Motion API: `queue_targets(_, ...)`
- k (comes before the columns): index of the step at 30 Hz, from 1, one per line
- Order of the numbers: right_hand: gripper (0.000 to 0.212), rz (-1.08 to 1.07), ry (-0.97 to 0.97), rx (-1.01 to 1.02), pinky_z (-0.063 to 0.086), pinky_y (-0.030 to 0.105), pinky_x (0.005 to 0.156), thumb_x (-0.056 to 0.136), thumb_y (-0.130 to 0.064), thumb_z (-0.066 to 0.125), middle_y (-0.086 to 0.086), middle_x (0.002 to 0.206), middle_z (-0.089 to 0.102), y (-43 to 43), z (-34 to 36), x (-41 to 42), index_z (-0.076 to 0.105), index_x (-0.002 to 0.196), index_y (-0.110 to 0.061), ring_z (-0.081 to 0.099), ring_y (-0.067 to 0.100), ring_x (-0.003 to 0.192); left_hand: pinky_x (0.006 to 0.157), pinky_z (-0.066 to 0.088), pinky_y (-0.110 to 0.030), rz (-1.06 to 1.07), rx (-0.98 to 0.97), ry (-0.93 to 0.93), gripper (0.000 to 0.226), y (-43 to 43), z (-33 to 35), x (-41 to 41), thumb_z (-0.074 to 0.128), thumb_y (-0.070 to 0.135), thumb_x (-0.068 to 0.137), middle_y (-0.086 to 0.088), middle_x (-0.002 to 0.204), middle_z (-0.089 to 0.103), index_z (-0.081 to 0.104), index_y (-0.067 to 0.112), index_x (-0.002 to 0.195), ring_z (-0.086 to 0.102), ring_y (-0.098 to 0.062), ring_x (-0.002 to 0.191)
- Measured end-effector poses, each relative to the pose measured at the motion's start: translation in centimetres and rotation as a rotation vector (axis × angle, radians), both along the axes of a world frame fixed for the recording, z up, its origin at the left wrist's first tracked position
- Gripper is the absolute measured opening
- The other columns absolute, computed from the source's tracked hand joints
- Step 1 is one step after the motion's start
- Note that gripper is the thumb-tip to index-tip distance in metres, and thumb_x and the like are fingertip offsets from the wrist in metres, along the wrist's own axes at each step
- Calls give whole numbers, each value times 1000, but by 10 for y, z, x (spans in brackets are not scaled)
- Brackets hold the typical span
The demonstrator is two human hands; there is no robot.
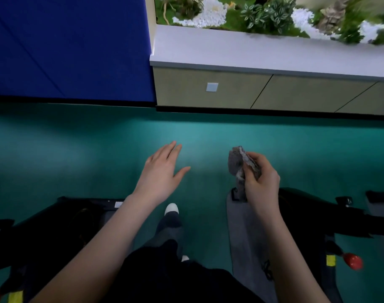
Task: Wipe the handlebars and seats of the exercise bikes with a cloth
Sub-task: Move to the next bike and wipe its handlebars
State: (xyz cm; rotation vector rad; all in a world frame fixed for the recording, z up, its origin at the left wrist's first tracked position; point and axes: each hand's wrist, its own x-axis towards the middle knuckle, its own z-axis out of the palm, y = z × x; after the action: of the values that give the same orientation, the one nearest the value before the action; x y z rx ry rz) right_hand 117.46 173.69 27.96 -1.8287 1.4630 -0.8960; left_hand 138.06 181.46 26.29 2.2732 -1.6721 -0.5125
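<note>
My right hand [260,182] grips a crumpled grey cloth [238,162], held up over the green floor with the cloth's end sticking out above my fingers. My left hand [162,171] hovers beside it, fingers straight and spread, holding nothing. Black parts of one exercise bike [44,232] fill the lower left, and another bike [318,217] with a grey frame piece and a red knob [353,261] sits at the lower right. No handlebar or seat is plainly recognisable in this view.
I stand between the two bikes, my leg and white-toed shoe [171,209] on the green floor [208,132]. Ahead are a blue wall panel [66,51] and a beige cabinet [230,90] with a white ledge and a planter [263,14] of plants and white pebbles.
</note>
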Motion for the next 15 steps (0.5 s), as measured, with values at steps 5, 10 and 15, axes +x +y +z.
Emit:
queue_targets(5,29,26,16,46,36,13,71,83,7,55,-7,87,63,-57,-2,48,65,104,-10,56,8,83,115,15,-28,46,-23,179,62,-49,-9,49,51,41,93,-1,154,26,31,15,146,22,-16,142)
queue_targets(10,31,115,37,74,34,-3,65,83,7,54,-16,78,60,-104,-7,100,65,103,-15,51,-3,75,114,15,-33,96,58,79,62,-83,-20,100,43,49,94,0,155,25,31,17,146,21,-17,142)
queue_targets(15,32,218,34,118,34,-3,60,83,9,52,-22,75,58,-141,-14,144,64,100,-14,52,-6,67,117,10,-34,183,124,28,65,-98,-26,136,39,53,94,-2,156,23,29,16,147,17,-17,144)
